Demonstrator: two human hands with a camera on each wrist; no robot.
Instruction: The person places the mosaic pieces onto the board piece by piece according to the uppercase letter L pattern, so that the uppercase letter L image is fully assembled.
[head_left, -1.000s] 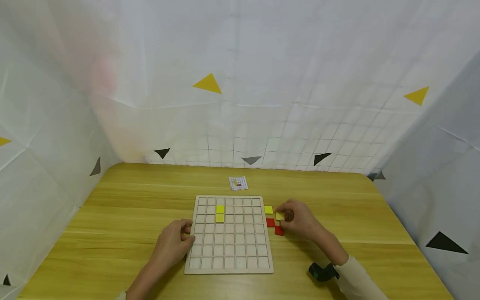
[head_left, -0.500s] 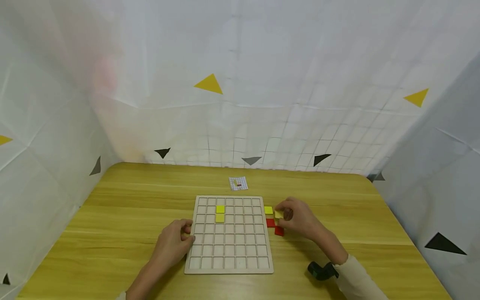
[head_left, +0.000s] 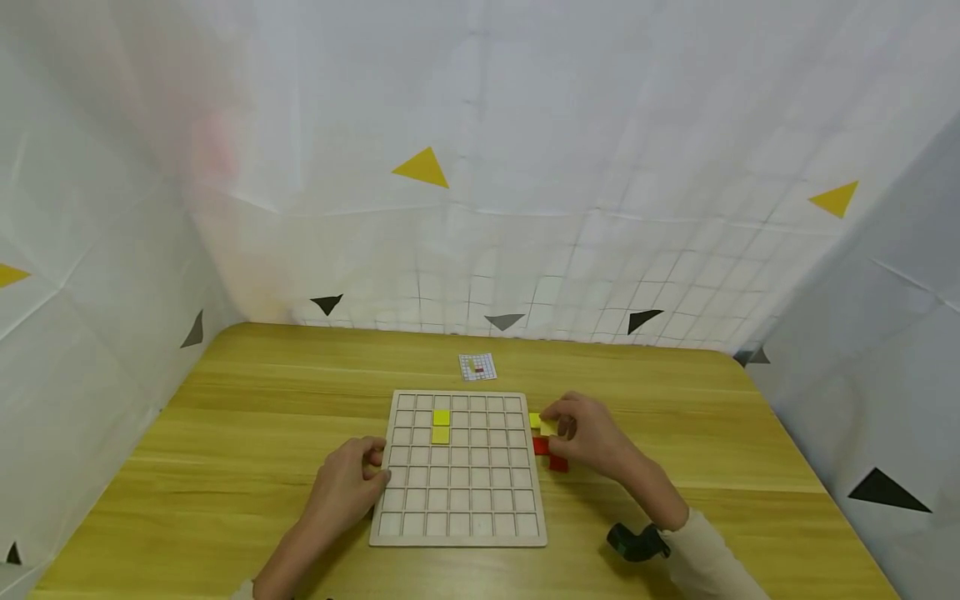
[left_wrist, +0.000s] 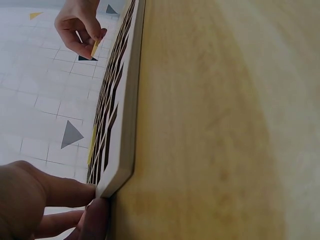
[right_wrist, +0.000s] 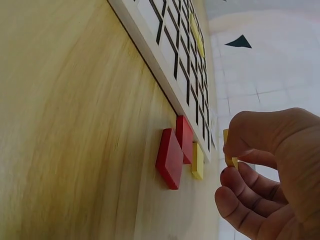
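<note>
A pale wooden grid board (head_left: 480,479) lies on the table, with two yellow tiles (head_left: 441,427) set one above the other in its upper left part. My left hand (head_left: 348,487) grips the board's left edge; its thumb and a finger meet at the rim in the left wrist view. My right hand (head_left: 592,437) pinches a yellow square tile (head_left: 549,427) between thumb and forefinger, raised beside the board's right edge. Below that hand lie two red tiles (right_wrist: 170,159), one overlapping the other in the right wrist view, and another yellow tile (right_wrist: 197,161) against the board.
A small printed card (head_left: 477,367) with a grid and coloured squares lies behind the board. A black device (head_left: 637,543) sits by the right sleeve. White sheeting (head_left: 525,250) with triangles walls in the wooden table (head_left: 262,400) at the back and sides.
My right hand has lifted the yellow tile and brought it left toward the board, now partly over the other yellow tile in the head view. The left hand stays on the board's edge.
</note>
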